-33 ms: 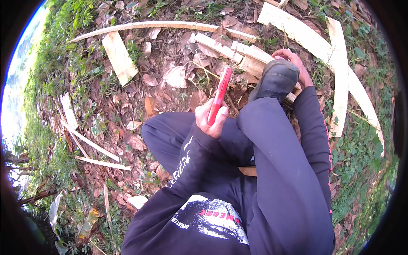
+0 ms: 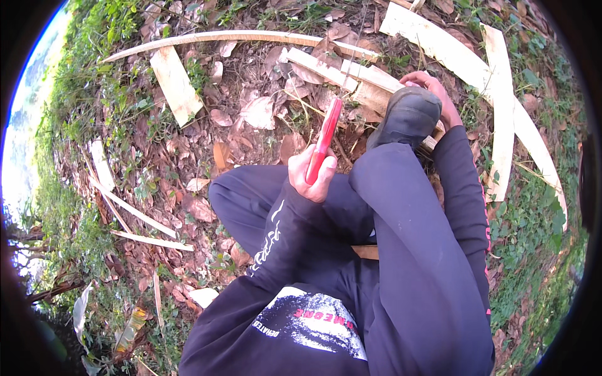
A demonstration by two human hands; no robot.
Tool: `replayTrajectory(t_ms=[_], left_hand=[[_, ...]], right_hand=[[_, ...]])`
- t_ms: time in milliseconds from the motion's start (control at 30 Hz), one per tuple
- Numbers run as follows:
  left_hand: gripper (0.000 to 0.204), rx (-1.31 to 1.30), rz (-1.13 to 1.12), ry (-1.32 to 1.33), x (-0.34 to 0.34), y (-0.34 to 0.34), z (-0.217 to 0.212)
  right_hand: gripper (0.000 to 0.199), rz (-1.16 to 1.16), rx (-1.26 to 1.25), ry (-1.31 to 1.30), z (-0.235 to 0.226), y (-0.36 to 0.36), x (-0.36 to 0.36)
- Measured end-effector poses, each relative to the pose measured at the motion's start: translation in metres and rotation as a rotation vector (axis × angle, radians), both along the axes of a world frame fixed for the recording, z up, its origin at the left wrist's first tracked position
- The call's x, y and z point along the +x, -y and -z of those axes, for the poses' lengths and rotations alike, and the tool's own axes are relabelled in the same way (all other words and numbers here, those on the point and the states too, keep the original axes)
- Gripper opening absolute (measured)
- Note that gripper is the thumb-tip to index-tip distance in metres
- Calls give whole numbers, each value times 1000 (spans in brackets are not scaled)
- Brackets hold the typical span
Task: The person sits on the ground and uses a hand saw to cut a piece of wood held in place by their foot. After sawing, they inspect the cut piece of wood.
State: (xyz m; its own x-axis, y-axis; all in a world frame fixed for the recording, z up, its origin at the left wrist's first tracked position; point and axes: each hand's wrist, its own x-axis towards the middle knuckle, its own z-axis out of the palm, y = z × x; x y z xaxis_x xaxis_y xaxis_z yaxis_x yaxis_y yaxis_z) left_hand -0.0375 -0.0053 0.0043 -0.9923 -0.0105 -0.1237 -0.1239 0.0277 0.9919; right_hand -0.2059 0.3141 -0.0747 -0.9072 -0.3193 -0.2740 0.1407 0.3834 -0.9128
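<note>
My left hand (image 2: pixel 311 178) is closed around a long slim red object (image 2: pixel 326 135), held up above my folded left leg; its exact kind I cannot make out. My right hand (image 2: pixel 439 97) reaches round the far side of my dark shoe (image 2: pixel 411 116), which hides part of it. Its bent fingers close at the end of a pale wooden strip (image 2: pixel 376 78). Beside that strip, a wider wooden block (image 2: pixel 371 98) runs under the shoe. Another thin strip (image 2: pixel 320 67) lies against them at the left.
A long curved wooden strip (image 2: pixel 251 36) lies across the far ground, over a short flat board (image 2: pixel 177 84). At right, a wide curved board (image 2: pixel 439 44) crosses under a straight one (image 2: pixel 500 119). Several thin offcuts (image 2: pixel 135 210) lie at left among dry leaves and grass.
</note>
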Motion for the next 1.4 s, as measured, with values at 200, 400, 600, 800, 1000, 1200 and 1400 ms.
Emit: replayTrajectory(t_ms=[200, 400, 600, 800, 1000, 1200, 1400], left_hand=[[18, -22, 25, -55, -5, -2, 4], [30, -37, 38, 15, -7, -6, 8], [22, -37, 54, 40, -4, -2, 22], [27, -29, 106, 45, 2, -2, 13], [26, -56, 141, 64, 13, 2, 11], [16, -32, 132, 64, 23, -5, 11], [15, -84, 76, -91, 21, -17, 25]], right_hand=[[22, -25, -84, 120, -5, 6, 0], [22, -146, -85, 2, -5, 3, -7], [26, -21, -295, 293, 13, -20, -16], [20, -4, -171, 330, -2, -11, -15], [33, -156, -224, 396, -2, -10, -23], [47, -41, -738, 632, 17, -17, -15], [46, 45, -572, 611, 17, -27, -23]])
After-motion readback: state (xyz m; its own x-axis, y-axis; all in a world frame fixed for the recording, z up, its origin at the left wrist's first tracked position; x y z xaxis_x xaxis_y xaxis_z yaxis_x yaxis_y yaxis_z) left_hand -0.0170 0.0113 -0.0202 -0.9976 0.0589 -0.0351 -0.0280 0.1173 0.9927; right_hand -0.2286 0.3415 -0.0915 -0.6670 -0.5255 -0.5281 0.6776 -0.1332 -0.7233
